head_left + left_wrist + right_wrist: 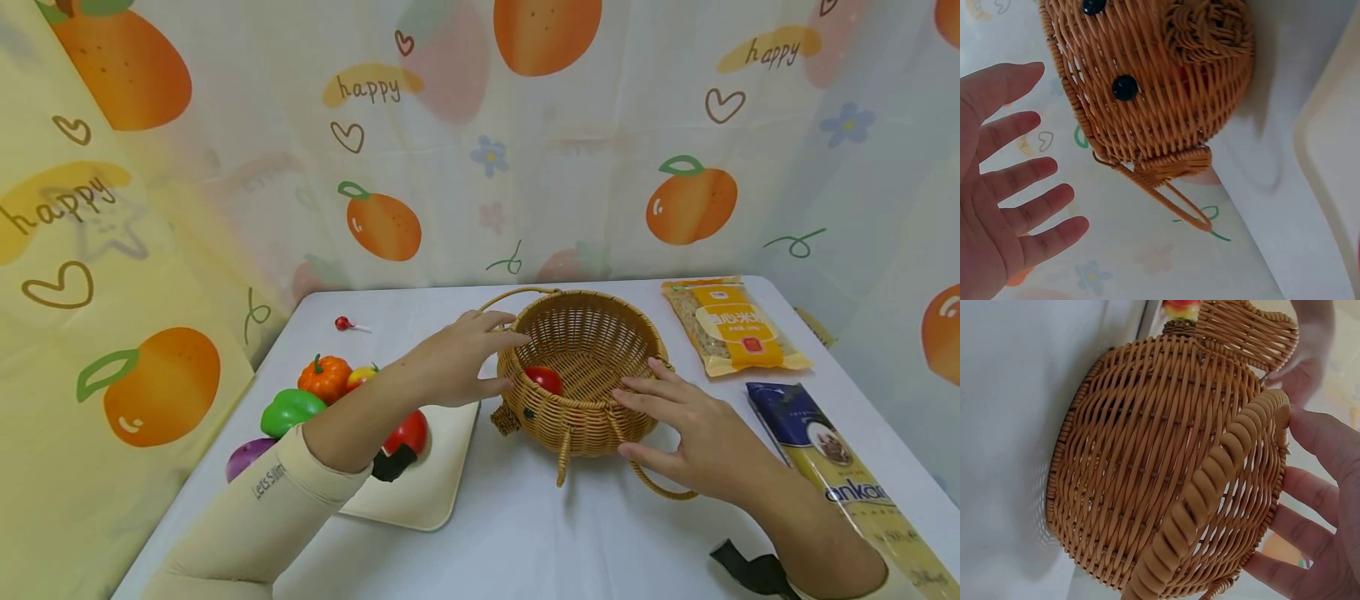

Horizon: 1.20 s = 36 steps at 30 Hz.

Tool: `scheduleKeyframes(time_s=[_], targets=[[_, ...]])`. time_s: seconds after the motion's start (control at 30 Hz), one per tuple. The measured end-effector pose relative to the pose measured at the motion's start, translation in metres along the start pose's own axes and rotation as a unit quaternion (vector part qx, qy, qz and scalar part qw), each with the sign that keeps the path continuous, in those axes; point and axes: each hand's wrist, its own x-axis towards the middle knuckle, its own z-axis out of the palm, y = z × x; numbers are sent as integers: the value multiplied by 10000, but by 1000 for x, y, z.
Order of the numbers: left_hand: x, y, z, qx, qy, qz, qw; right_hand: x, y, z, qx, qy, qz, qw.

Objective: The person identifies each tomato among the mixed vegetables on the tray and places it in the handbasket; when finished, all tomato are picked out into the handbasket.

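Note:
A round wicker basket (543, 423) with an animal face stands upright on the table, its black bead eyes (1125, 88) showing in the left wrist view. Inside lies a round red piece (545, 380) of toy-like produce. My left hand (467, 358) hovers at the basket's left rim, fingers spread and nearly straight; the left wrist view shows a gap between fingertips and wicker. On the opposite side, my right hand (686, 429) has its loosely extended fingertips right at the rim. Its thumb is beside the twisted handle (1210, 481) in the right wrist view.
Left of the basket, a cream tray (438, 500) holds a red tomato (409, 433), partly behind my left forearm. Beyond are a green pepper (292, 412), orange pumpkin (325, 379), purple item (249, 457) and lollipop (343, 323). Two food packets, orange (738, 329) and blue-gold (832, 467), lie right.

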Motion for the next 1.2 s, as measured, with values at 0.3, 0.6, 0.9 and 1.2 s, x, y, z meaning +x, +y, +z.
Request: scheduleKeyframes(time_s=[0.3, 0.6, 0.9, 1.2], targets=[[-25, -18, 12, 95, -712, -399, 9966, 0, 0, -1, 16, -50, 36, 10000], [-49, -36, 27, 152, -1638, -840, 9828, 0, 1, 1, -32, 103, -99, 9999], [-65, -45, 39, -112, -1895, -858, 9781, 0, 1, 1, -31, 94, -104, 9999], [-71, -47, 46, -194, -2024, -1007, 9739, 1, 1, 0, -11, 95, -89, 9999]])
